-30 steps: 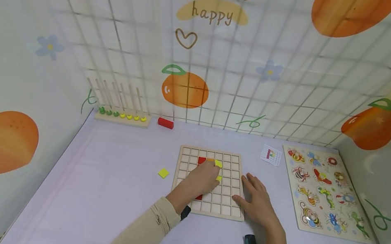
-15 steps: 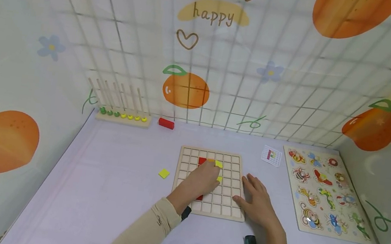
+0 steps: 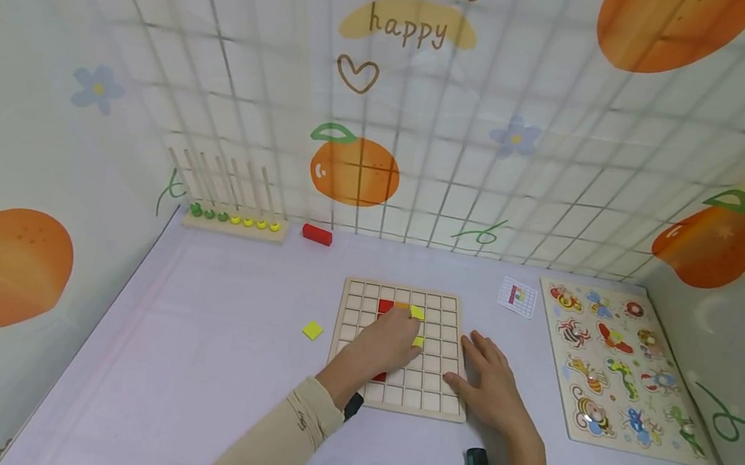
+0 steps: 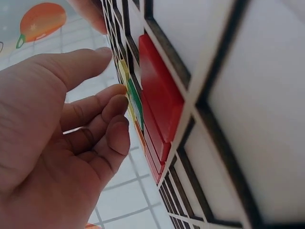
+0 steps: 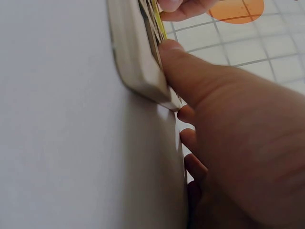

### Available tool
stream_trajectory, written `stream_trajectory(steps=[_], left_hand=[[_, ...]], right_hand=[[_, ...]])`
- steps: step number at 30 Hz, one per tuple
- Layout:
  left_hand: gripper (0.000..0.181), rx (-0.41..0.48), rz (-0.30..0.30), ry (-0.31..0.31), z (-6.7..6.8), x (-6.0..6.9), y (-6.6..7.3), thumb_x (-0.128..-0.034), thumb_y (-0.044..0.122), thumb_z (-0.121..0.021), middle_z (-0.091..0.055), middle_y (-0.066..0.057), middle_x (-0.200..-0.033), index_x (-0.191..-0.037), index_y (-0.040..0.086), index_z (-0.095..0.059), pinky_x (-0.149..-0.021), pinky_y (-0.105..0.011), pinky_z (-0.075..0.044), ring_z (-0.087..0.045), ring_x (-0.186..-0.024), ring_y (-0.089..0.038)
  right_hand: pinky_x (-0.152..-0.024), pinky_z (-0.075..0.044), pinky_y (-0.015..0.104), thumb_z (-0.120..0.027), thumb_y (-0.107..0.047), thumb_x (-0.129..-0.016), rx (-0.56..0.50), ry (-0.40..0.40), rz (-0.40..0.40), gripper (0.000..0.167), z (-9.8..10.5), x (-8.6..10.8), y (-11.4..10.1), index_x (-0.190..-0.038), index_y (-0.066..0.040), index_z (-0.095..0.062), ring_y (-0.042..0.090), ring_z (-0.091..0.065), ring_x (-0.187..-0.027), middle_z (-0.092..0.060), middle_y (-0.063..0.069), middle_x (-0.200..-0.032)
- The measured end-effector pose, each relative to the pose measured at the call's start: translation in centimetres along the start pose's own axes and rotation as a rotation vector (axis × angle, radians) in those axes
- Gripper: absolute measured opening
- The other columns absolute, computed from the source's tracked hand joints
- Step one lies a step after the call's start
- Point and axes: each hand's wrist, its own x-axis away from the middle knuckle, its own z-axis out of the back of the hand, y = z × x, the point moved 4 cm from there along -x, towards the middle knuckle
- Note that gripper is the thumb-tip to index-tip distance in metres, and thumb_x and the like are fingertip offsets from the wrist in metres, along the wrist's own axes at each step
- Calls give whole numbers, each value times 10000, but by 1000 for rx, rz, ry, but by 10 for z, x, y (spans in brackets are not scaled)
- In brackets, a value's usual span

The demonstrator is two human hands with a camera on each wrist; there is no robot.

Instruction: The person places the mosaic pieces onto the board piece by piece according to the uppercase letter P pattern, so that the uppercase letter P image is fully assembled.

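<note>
A wooden grid board (image 3: 422,400) lies on the table in the head view, with red, orange, yellow and green square tiles set in some cells. Over its middle is my left hand (image 3: 386,342), hiding part of the pattern. The left wrist view shows its loosely bent fingers touching the tiles near a green tile (image 4: 135,99), the thumb apart from them. A red tile (image 4: 159,90) sits closer to that camera. My right hand (image 3: 492,384) rests at the board's right side, thumb on the rim and fingers spread on the table. One yellow tile (image 3: 312,330) lies left of the board.
Behind the board are a pegged bead stand (image 3: 233,226), a red block (image 3: 316,235) and a small pattern card (image 3: 517,296). An insect puzzle board (image 3: 625,367) lies at the right. A printed curtain (image 3: 259,73) encloses the table's back and sides.
My left hand stays over the same tiles, with only a slight shift of its fingers. The right hand and the loose yellow tile keep their places.
</note>
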Motion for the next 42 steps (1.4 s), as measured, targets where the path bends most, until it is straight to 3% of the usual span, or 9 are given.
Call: stream_trajectory(steps=[3, 6, 12, 17, 23, 27, 32, 38, 42], left_hand=[[382, 9, -11, -11, 2, 1, -2, -995, 330, -662, -609, -140, -1350, -1237, 35, -682, -977, -328, -564, -594, -1237, -224], [370, 10, -35, 1, 4, 2, -8, -997, 330, -657, -620, -133, -1342, -1214, 31, -683, -1021, -336, -540, -584, -1275, -239], [319, 68, -26, 64, 7, 12, -32, -980, 302, -677, -658, -74, -1206, -1172, 48, -690, -978, -324, -546, -597, -1168, -214], [325, 115, 29, 96, 14, 29, -66, -985, 300, -668, -643, -62, -1200, -1210, 67, -671, -1016, -352, -537, -568, -1182, -209], [302, 182, 26, 140, 28, 51, -116, -947, 243, -723, -645, -39, -1027, -1182, 57, -691, -912, -374, -527, -573, -1005, -189], [337, 258, 33, 110, 34, 66, -146, -914, 209, -765, -649, -30, -1047, -1207, 59, -691, -926, -385, -516, -590, -1014, -194], [378, 316, 79, 41, 33, 80, -171, -878, 163, -793, -640, -22, -1048, -1228, 66, -687, -918, -374, -504, -577, -994, -181], [386, 370, 110, 10, 29, 86, -184, -871, 135, -807, -625, 3, -1020, -1231, 72, -682, -867, -335, -517, -558, -949, -155], [374, 386, 99, 3, 25, 84, -186, -871, 130, -807, -628, 24, -1022, -1224, 89, -689, -872, -319, -531, -568, -954, -140]], right_hand=[[-1179, -224, 715, -747, -388, -914, -4, -5, -7, 812, 1, 0, 0, -1566, -61, -389, 456, -164, -1544, -268, 194, -1664], [-1179, -220, 717, -745, -388, -916, -8, -8, -9, 812, 1, 1, 0, -1567, -62, -386, 455, -159, -1546, -263, 190, -1667], [-1181, -211, 717, -731, -399, -924, -4, -14, -4, 814, 1, 1, 1, -1572, -58, -374, 458, -154, -1546, -258, 196, -1667], [-1184, -203, 716, -731, -408, -922, -1, -14, -2, 819, 2, 1, 0, -1571, -55, -375, 457, -151, -1547, -257, 196, -1668], [-1185, -203, 716, -730, -407, -925, 0, -6, 0, 814, 2, 1, -2, -1568, -52, -378, 461, -158, -1543, -263, 201, -1664], [-1185, -207, 714, -728, -404, -929, 6, -4, 2, 808, 2, 2, -3, -1567, -51, -380, 463, -163, -1541, -266, 204, -1662], [-1184, -202, 717, -735, -399, -924, 11, -8, -5, 816, 1, 1, -2, -1568, -49, -377, 465, -158, -1541, -260, 204, -1664], [-1185, -207, 712, -738, -391, -919, 11, -11, -7, 818, 0, 0, 0, -1569, -51, -376, 464, -151, -1544, -252, 198, -1668], [-1185, -210, 709, -741, -385, -917, 3, -11, -4, 822, -1, 0, 1, -1571, -49, -372, 460, -152, -1545, -249, 197, -1669]])
